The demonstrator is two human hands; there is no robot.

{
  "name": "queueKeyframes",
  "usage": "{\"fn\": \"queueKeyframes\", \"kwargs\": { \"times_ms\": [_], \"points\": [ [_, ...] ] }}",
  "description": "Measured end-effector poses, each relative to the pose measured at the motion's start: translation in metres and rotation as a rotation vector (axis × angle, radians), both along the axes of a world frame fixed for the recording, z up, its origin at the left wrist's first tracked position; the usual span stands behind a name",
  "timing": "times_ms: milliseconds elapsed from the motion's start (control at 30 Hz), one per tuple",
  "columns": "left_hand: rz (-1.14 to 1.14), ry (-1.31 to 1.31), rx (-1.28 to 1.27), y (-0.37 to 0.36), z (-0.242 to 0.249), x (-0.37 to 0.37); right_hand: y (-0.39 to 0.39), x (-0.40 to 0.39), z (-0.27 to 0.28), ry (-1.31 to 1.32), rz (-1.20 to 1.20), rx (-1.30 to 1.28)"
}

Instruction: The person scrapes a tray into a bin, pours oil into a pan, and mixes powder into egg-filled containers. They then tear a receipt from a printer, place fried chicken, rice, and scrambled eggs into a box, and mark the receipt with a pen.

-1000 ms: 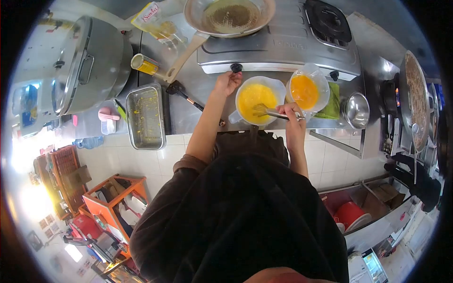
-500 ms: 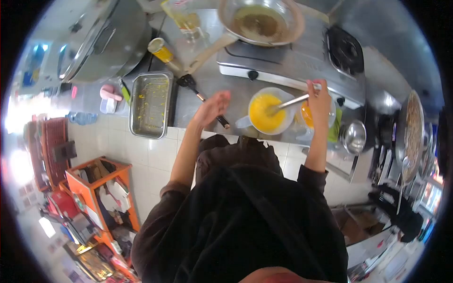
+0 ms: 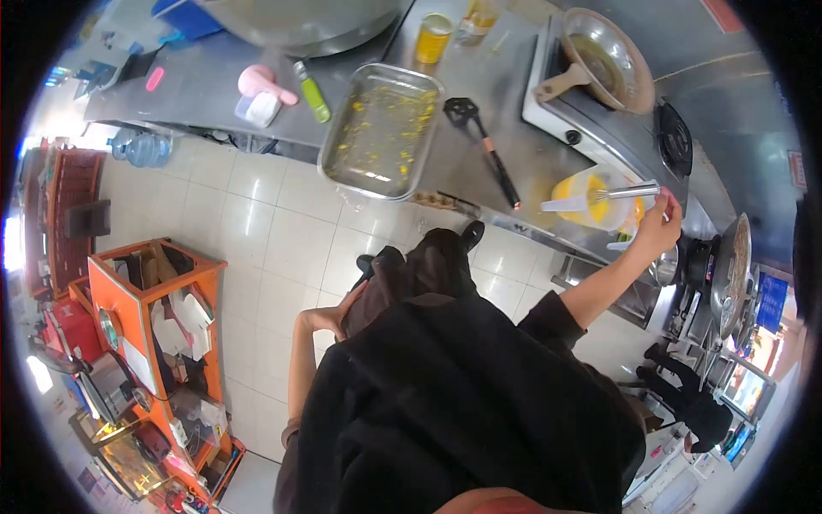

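My right hand (image 3: 658, 226) grips the metal handle of a whisk (image 3: 632, 192). The whisk head sits in a white handled jug (image 3: 612, 218) that holds yellow liquid, like beaten egg. Another container with orange-yellow contents is partly hidden behind the jug and my hand. My left hand (image 3: 329, 319) lies against the side of my dark trousers (image 3: 377, 295), empty, with the fingers spread and partly hidden. A black slotted spatula (image 3: 485, 146) lies on the steel counter, left of the jug.
On the counter are a steel tray (image 3: 377, 141) with yellow bits, a yellow can (image 3: 434, 38), a green-handled tool (image 3: 312, 92) and a pink scoop (image 3: 261, 83). A frying pan (image 3: 610, 64) stands on the stove (image 3: 556, 111). Another person (image 3: 698, 411) is at lower right.
My left hand has dropped from above the counter to my trousers. The view has turned, so the counter things sit differently in it. My right hand keeps the whisk in the jug.
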State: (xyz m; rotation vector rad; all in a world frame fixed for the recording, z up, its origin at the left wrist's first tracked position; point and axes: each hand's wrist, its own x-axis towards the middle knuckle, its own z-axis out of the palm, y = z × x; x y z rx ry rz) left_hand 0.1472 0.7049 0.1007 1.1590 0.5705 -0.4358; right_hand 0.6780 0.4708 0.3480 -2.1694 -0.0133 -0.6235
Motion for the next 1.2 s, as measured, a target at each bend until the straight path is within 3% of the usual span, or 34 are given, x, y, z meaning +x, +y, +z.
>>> {"fn": "queueKeyframes", "kwargs": {
  "times_ms": [167, 233, 267, 300, 333, 433, 533, 600, 667, 700, 733, 800, 867, 933, 1000, 1033, 1067, 1100, 1133, 1167, 1200],
  "points": [
    [0.012, 0.269, -0.037, 0.029, -0.040, -0.113, 0.085, -0.097, 0.048, -0.284, 0.043, -0.260],
    [-0.029, 0.372, -0.073, 0.046, -0.054, -0.145, 0.124, -0.138, 0.080, -0.385, 0.213, -0.067],
    [-0.055, 0.409, -0.082, 0.059, -0.065, -0.154, 0.149, -0.163, 0.093, -0.393, 0.218, -0.082],
    [-0.078, 0.442, -0.089, 0.074, -0.076, -0.162, 0.173, -0.195, 0.106, -0.438, 0.216, 0.076],
    [-0.092, 0.470, -0.085, 0.091, -0.090, -0.169, 0.197, -0.220, 0.113, -0.480, 0.218, 0.248],
    [-0.097, 0.540, 0.060, 0.144, -0.139, -0.202, 0.278, -0.268, 0.108, -0.634, 0.408, 0.421],
    [-0.095, 0.732, 0.389, 0.205, -0.182, -0.253, 0.391, -0.295, 0.064, -0.632, 0.544, 0.561],
    [0.079, 0.804, 0.416, 0.251, -0.191, -0.295, 0.510, -0.350, 0.048, -0.296, 0.753, 0.683],
    [0.472, 0.707, 0.198, 0.288, -0.186, -0.344, 0.625, -0.403, 0.022, -0.099, 1.024, 0.443],
    [0.810, 0.569, -0.016, 0.305, -0.178, -0.366, 0.681, -0.429, 0.006, -0.045, 1.193, 0.260],
    [0.863, 0.581, -0.017, 0.331, -0.156, -0.382, 0.733, -0.473, 0.016, 0.116, 1.433, 0.073],
    [1.082, 0.708, -0.205, 0.379, -0.114, -0.416, 0.834, -0.556, -0.004, 0.118, 1.728, -0.414],
    [1.280, 0.658, -0.200, 0.415, -0.109, -0.462, 0.919, -0.628, -0.055, -0.036, 2.106, -0.757],
    [1.293, 0.517, -0.350, 0.465, -0.086, -0.494, 0.992, -0.708, -0.108, 0.107, 2.399, -1.052],
    [1.266, 0.544, -0.431, 0.496, -0.118, -0.524, 1.062, -0.774, -0.199, 0.695, 2.678, -0.893],
    [1.436, 0.387, -0.457, 0.511, -0.127, -0.521, 1.095, -0.795, -0.248, 0.932, 2.645, -0.894],
    [1.464, 0.361, -0.435, 0.531, -0.137, -0.525, 1.127, -0.804, -0.303, 0.927, 2.534, -0.932],
    [1.456, 0.390, -0.406, 0.551, -0.146, -0.536, 1.158, -0.793, -0.392, 0.312, 2.491, -0.869],
    [1.437, 0.434, -0.386, 0.570, -0.158, -0.548, 1.168, -0.785, -0.400, 0.044, 2.263, -0.964],
    [1.412, 0.486, -0.367, 0.592, -0.168, -0.566, 1.180, -0.770, -0.407, 0.184, 2.019, -1.185],
    [1.386, 0.544, -0.352, 0.618, -0.169, -0.584, 1.171, -0.763, -0.400, 0.099, 1.775, -1.282]
  ]
}}
